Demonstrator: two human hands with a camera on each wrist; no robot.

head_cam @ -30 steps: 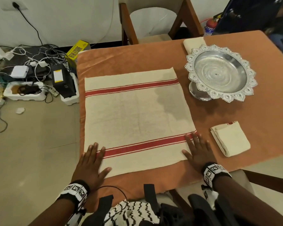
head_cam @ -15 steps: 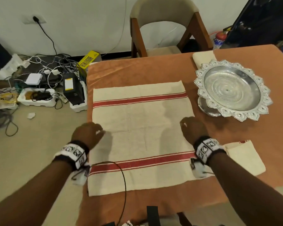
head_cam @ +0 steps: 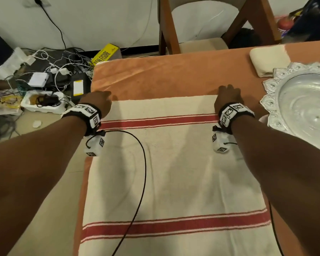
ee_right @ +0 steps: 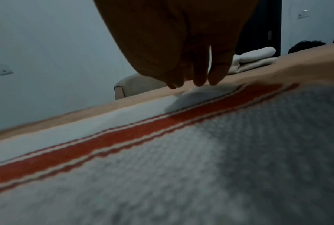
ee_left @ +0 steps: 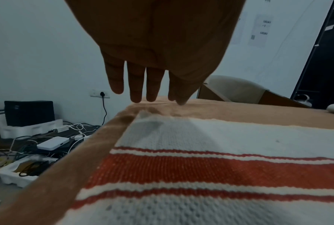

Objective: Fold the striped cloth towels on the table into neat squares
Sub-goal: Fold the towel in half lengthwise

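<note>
striped towel [head_cam: 174,172], flat | left hand [head_cam: 98,100], right hand [head_cam: 227,97]: fingers extended, empty, above far corners | risk: uneven pinch, skewed fold

Yellow box [head_cam: 105,54] on floor: black lettering, apparently "ATHLEISURE", first letters hidden by the table edge
Wrist bands [head_cam: 90,112]: black-and-white square code markers, no text
Wall papers [ee_left: 258,30]: print illegible

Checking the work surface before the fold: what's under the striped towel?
An orange cloth shows around the striped towel on its far and left sides. The towel lies flat on it. What is beneath that cloth is covered.
</note>
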